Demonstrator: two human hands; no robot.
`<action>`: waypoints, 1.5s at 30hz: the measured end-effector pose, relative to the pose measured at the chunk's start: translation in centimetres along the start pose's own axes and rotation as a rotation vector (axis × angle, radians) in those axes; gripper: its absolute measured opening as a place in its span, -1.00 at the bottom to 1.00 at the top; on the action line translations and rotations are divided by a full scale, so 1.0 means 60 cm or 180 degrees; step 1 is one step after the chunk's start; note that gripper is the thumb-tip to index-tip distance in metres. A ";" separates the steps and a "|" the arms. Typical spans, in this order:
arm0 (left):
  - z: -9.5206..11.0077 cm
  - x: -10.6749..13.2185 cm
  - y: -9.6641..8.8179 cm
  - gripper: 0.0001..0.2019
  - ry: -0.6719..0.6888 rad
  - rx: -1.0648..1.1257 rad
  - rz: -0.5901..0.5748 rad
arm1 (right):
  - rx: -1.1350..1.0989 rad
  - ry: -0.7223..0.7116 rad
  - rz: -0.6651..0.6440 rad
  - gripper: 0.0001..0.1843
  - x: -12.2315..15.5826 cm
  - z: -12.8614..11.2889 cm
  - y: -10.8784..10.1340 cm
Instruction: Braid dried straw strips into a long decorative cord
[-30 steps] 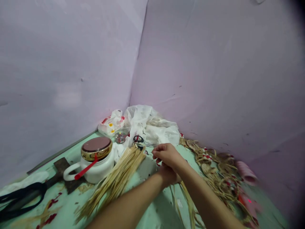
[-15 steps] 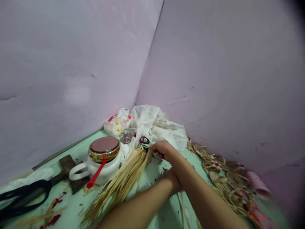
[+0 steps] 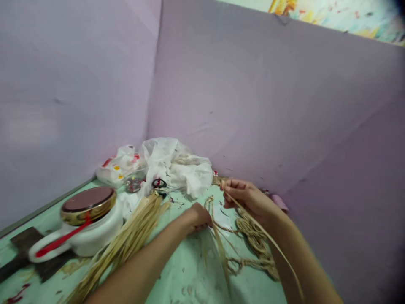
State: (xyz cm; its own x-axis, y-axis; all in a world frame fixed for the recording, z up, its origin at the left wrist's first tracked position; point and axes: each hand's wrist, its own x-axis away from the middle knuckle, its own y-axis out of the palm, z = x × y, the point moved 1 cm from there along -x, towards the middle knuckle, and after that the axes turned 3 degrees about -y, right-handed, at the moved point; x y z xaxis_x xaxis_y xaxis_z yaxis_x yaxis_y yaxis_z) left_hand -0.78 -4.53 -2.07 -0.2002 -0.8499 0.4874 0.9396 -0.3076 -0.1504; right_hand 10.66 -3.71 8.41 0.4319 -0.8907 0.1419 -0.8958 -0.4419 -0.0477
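My right hand [image 3: 247, 198] is raised, thumb and fingers pinched on a single straw strand [image 3: 268, 235] that trails down along the forearm. To its left, my left hand [image 3: 198, 217] is closed low over the table by the end of a braided straw cord [image 3: 232, 264]. Loose strands hang beside that hand; its fingertips are partly hidden. The cord runs to a coiled, woven straw piece [image 3: 255, 236] under my right forearm. Left of my left arm lies a bundle of dry straw strands [image 3: 133, 236].
A white mug [image 3: 98, 234] with a gold-rimmed lid and red spoon stands at left, beside a dark flat blade [image 3: 28, 240]. Black-handled scissors [image 3: 159, 183], a white plastic bag [image 3: 177, 164] and a white-and-red packet [image 3: 115, 169] lie near the wall corner. A pink spool [image 3: 280, 202] is at right.
My view has turned right. My right hand has left the straw bundle and moved right, a strand in its pinch. My forearms, crossed before, are now apart, and my left hand shows.
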 end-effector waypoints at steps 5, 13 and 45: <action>0.002 0.003 -0.006 -0.89 -0.0088 0.0083 -0.0157 | 0.0557 0.0488 0.0304 -0.88 0.049 0.119 -0.048; -0.009 -0.008 -0.005 -0.89 0.0129 0.0060 -0.0371 | 0.1413 0.0057 0.0573 -0.88 0.010 0.189 -0.042; -0.007 -0.009 -0.002 -0.82 0.0172 -0.0133 -0.0337 | -0.0330 0.1088 0.0533 -0.85 0.020 0.172 -0.024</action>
State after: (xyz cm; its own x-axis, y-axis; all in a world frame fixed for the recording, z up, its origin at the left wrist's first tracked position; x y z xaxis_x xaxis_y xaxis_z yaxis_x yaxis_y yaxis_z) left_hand -0.92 -4.22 -2.70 -0.3135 -0.8332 0.4555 0.9002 -0.4135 -0.1367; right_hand 13.55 -5.23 -1.57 0.2345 -0.8550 0.4626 -0.9643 -0.2648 -0.0005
